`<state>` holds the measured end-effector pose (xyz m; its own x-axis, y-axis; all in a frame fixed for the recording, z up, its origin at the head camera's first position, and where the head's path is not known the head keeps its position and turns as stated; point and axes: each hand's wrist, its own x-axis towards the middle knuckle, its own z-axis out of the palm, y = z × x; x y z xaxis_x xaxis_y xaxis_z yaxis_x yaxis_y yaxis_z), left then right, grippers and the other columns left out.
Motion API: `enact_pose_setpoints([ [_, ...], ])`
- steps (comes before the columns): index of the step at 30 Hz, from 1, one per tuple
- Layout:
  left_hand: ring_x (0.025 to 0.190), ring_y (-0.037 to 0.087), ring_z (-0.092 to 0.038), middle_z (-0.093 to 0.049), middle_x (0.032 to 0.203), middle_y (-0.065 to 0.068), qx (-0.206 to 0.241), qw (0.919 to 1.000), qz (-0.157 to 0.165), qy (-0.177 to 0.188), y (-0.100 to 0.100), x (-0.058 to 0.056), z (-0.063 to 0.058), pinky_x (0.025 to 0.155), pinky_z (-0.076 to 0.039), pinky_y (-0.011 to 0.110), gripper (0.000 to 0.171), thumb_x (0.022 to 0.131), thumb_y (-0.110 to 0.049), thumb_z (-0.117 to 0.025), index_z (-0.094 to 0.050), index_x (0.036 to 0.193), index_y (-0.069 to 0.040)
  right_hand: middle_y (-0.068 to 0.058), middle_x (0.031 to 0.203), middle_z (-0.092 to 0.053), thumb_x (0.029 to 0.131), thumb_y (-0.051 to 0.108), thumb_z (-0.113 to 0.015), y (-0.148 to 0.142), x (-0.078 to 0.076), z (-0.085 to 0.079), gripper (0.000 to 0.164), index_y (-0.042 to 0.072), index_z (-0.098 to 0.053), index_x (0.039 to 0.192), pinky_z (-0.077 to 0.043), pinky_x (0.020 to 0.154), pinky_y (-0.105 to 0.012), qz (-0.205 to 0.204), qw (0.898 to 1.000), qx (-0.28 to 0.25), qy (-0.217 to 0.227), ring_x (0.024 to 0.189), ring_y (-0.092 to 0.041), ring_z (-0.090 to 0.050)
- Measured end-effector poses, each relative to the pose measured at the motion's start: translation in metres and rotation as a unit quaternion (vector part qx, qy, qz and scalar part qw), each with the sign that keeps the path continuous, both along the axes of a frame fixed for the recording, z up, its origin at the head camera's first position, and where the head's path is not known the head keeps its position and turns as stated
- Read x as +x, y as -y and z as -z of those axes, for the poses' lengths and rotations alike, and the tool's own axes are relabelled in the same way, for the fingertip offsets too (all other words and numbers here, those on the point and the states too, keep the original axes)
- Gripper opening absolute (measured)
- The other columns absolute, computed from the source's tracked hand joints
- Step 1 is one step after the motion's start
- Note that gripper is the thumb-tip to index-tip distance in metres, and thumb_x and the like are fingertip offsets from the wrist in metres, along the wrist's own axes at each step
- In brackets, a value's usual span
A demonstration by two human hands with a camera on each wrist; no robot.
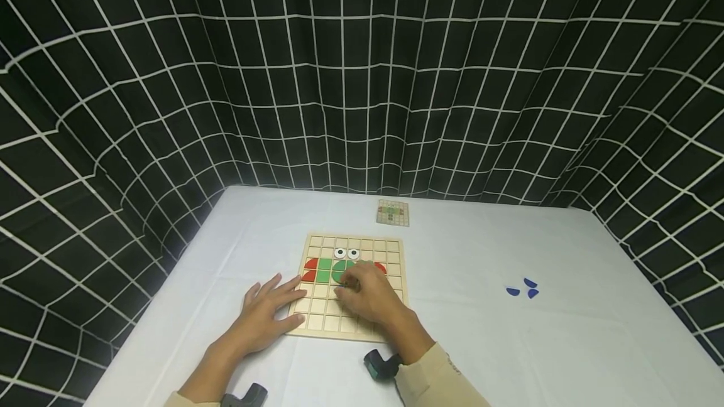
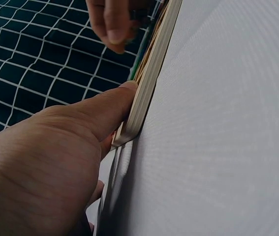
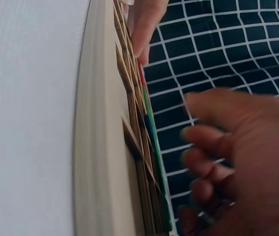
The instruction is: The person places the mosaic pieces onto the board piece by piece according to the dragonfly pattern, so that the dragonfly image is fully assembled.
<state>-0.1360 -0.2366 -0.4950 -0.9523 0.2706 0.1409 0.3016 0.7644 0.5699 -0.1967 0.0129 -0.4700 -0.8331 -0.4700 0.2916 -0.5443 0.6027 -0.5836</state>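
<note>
A square wooden grid board point(image 1: 318, 306) lies on the white table. It holds two round eye pieces point(image 1: 347, 254), red pieces point(image 1: 308, 276) and green pieces point(image 1: 324, 271). My left hand point(image 1: 261, 319) rests at the board's left side with fingers spread, fingertips touching its edge. Over the middle of the board hovers my right hand point(image 1: 370, 294), covering part of the grid. In the right wrist view its fingers point(image 3: 203, 162) are loosely bent, apart from the board, with no piece visible between them. A blue piece point(image 3: 148, 125) sits in the grid there.
Several loose blue pieces point(image 1: 513, 292) lie on the table point(image 1: 481, 357) to the right. Behind the board is a small pattern card point(image 1: 393, 213). A black curtain with white grid lines point(image 1: 362, 80) surrounds the table at the back and sides.
</note>
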Motion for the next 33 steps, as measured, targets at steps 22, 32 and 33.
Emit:
enact_pose_setpoints([
  [22,0.142,0.032,-0.02,-0.041,0.148,-0.006,-0.017,0.9997,-0.015,0.002,-0.003,0.0,0.002,0.111,0.0,0.057,0.051,0.084,-0.046,-0.071,-0.064,0.128,-0.023,0.007,0.093,-0.063,0.08,0.017,-0.079,-0.077,0.012,-0.098,0.019,0.012,-0.071,0.096,-0.051,0.075,-0.038,0.033,0.991,-0.083,-0.096,0.089,-0.014,-0.056],
  [32,0.142,0.031,-0.02,-0.041,0.148,-0.005,-0.012,0.9998,-0.015,0.007,-0.004,0.0,0.0,0.111,0.001,0.058,0.05,0.083,-0.044,-0.072,-0.064,0.128,-0.023,0.0,0.086,-0.063,0.079,0.008,-0.079,-0.138,0.008,-0.112,0.021,0.007,-0.071,0.098,-0.048,0.07,-0.039,0.108,0.976,-0.095,-0.166,0.08,-0.016,-0.054],
  [33,0.142,0.031,-0.02,-0.041,0.148,-0.005,-0.012,0.9998,-0.015,0.007,-0.004,0.0,0.0,0.11,0.001,0.058,0.05,0.083,-0.043,-0.072,-0.064,0.128,-0.023,0.0,0.086,-0.063,0.078,0.007,-0.079,-0.144,0.008,-0.112,0.022,0.007,-0.071,0.098,-0.048,0.07,-0.037,0.115,0.974,-0.094,-0.173,0.079,-0.015,-0.053],
])
